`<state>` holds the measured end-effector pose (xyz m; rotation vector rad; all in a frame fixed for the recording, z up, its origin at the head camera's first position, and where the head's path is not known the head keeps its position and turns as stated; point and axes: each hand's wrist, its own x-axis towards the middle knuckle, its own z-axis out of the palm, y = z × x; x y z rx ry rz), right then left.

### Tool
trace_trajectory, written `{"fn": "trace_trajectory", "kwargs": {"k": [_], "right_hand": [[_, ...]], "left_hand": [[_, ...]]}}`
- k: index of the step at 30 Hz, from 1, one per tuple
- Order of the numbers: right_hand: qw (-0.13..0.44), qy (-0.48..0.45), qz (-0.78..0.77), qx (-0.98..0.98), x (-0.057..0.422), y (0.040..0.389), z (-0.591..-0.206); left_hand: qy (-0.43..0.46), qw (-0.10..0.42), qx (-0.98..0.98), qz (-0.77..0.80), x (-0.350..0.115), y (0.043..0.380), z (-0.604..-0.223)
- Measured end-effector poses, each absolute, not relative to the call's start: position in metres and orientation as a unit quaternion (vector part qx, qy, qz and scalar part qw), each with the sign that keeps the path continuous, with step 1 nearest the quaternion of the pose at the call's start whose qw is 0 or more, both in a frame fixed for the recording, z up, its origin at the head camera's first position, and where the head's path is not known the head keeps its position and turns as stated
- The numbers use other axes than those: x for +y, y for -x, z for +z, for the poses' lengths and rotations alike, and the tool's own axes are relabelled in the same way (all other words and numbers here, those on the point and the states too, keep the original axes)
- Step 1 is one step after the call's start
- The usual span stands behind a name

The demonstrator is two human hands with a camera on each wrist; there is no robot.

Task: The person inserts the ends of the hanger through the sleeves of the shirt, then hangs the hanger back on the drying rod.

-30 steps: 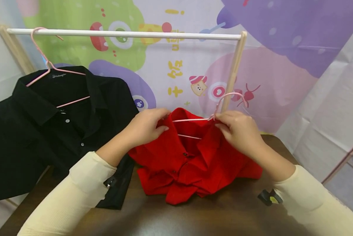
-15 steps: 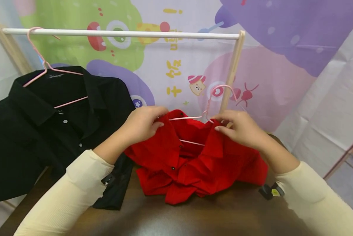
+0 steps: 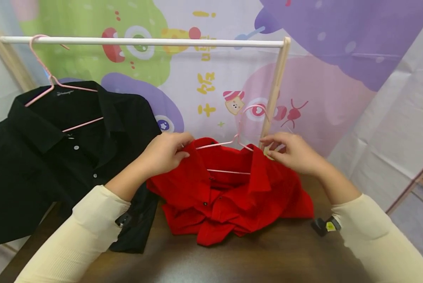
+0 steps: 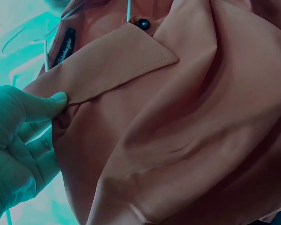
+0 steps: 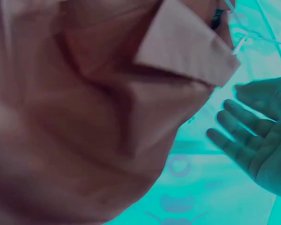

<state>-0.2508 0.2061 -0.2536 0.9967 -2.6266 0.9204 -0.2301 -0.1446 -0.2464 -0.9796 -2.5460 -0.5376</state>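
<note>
A red shirt (image 3: pixel 229 200) sits bunched on the brown table with a pink hanger (image 3: pixel 218 144) inside its collar, the hook standing up. My left hand (image 3: pixel 165 153) pinches the shirt at the left of its collar; in the left wrist view the thumb presses on the cloth below the collar flap (image 4: pixel 117 61). Just off the collar's right side is my right hand (image 3: pixel 293 152), apart from the cloth. The right wrist view shows that hand (image 5: pixel 257 136) with fingers loosely extended and nothing in them, beside the shirt (image 5: pixel 107 131).
A black shirt (image 3: pixel 80 157) hangs at the left on another pink hanger (image 3: pixel 41 59), hooked over the white rail (image 3: pixel 162 41). A wooden post (image 3: pixel 276 86) bears the rail's right end. The table (image 3: pixel 240 259) stretches in front; a printed cloth (image 3: pixel 211 106) covers the back.
My right hand has let go of the hanger and the collar's right side. The hanger has shifted left within the collar. My left hand keeps its pinch, slightly further left.
</note>
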Motion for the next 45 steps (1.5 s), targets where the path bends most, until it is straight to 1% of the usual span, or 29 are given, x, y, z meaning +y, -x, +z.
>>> {"fn": "trace_trajectory", "kwargs": {"k": [4, 6, 9, 12, 14, 17, 23, 26, 29, 35, 38, 41, 45], "right_hand": [[0.110, -0.324, 0.433, -0.834, 0.198, 0.249, -0.247], [0.109, -0.318, 0.482, -0.809, 0.194, 0.247, -0.243], [0.088, -0.304, 0.529, -0.787, 0.190, 0.245, -0.240], [0.055, -0.277, 0.549, -0.787, 0.186, 0.244, -0.241], [0.041, -0.258, 0.539, -0.801, 0.184, 0.245, -0.242], [0.035, -0.248, 0.486, -0.837, 0.187, 0.250, -0.247], [0.038, -0.308, 0.349, -0.884, 0.200, 0.258, -0.257], [0.040, -0.324, 0.315, -0.891, 0.200, 0.258, -0.260], [0.058, -0.334, 0.302, -0.891, 0.198, 0.255, -0.263], [0.121, -0.368, 0.293, -0.874, 0.191, 0.249, -0.264], [0.143, -0.380, 0.285, -0.868, 0.188, 0.248, -0.263], [0.153, -0.383, 0.278, -0.868, 0.186, 0.247, -0.262], [0.145, -0.375, 0.280, -0.872, 0.185, 0.246, -0.261]], "left_hand": [[0.349, 0.180, -0.899, -0.192, -0.143, 0.229, -0.250], [0.355, 0.184, -0.896, -0.193, -0.140, 0.228, -0.251], [0.360, 0.189, -0.891, -0.200, -0.137, 0.227, -0.253], [0.359, 0.191, -0.890, -0.206, -0.136, 0.225, -0.254], [0.357, 0.191, -0.890, -0.209, -0.136, 0.225, -0.255], [0.353, 0.190, -0.892, -0.209, -0.137, 0.224, -0.256], [0.343, 0.192, -0.895, -0.212, -0.141, 0.222, -0.254], [0.343, 0.190, -0.895, -0.215, -0.142, 0.223, -0.254], [0.341, 0.183, -0.896, -0.217, -0.142, 0.224, -0.254], [0.323, 0.171, -0.906, -0.212, -0.137, 0.226, -0.251], [0.317, 0.173, -0.913, -0.191, -0.133, 0.225, -0.250], [0.312, 0.179, -0.918, -0.167, -0.130, 0.225, -0.249], [0.309, 0.190, -0.921, -0.144, -0.128, 0.225, -0.249]]}}
